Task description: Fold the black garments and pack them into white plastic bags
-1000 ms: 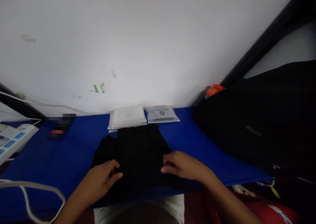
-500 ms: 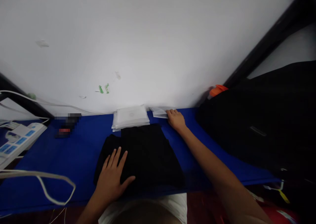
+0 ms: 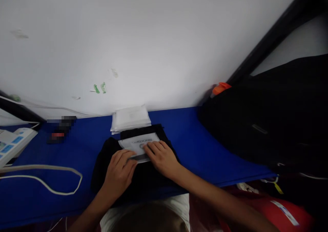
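Recorded a flat, printed, translucent pouch on matte black folded cloth. Noted left hand curled at its near left edge, right hand across its right half; cannot tell pinching from contact.

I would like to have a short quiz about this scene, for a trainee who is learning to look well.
1. True or false: the right grip is away from the printed packet.
2. What is directly beneath the printed packet? A) the power strip B) the black cloth C) the orange item
3. Fill the gap: the stack of white packets lies between the black cloth and the ____.

Key: 1. False, it touches the packet. 2. B. 3. wall.
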Demonstrator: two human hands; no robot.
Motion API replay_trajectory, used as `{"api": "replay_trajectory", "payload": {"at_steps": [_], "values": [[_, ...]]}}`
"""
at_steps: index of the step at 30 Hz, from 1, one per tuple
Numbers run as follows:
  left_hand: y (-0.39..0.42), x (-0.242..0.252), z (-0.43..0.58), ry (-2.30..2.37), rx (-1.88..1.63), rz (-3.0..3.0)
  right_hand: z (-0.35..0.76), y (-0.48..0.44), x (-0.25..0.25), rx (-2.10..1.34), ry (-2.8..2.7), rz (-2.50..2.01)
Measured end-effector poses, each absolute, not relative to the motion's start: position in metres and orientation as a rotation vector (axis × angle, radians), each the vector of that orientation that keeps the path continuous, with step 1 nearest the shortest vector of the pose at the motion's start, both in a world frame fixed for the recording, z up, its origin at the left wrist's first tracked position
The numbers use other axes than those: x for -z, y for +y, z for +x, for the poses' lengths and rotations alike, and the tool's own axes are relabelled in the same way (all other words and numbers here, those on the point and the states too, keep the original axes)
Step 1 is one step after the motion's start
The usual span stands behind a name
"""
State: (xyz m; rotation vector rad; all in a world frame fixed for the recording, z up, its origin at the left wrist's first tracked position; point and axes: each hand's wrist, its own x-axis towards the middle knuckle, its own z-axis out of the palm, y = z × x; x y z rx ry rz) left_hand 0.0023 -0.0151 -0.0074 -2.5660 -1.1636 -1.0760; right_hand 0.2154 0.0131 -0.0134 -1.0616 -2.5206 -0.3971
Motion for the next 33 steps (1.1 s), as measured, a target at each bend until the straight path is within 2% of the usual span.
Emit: {"api": "replay_trajectory", "payload": {"at_steps": [7,15,29,33], "values": [[-0.013,0.001,-0.009,-1.277,1.046,-2.588,0.266,0.008,0.022,0.299,-2.391,-0.987],[-0.01,-0.014,0.048,-0.916,1.228,-2.669,0.236,-0.002,-0.003,0.331,-2.337,-0.829],[-0.014,-0.009,0.03,-0.934,1.145,-2.669,0.231,-0.006,0.001,0.256,-2.358,-0.837],[-0.013,-0.008,0.034,-0.933,1.144,-2.648,0.231,-0.011,-0.005,0.323,-2.415,-0.699]]}}
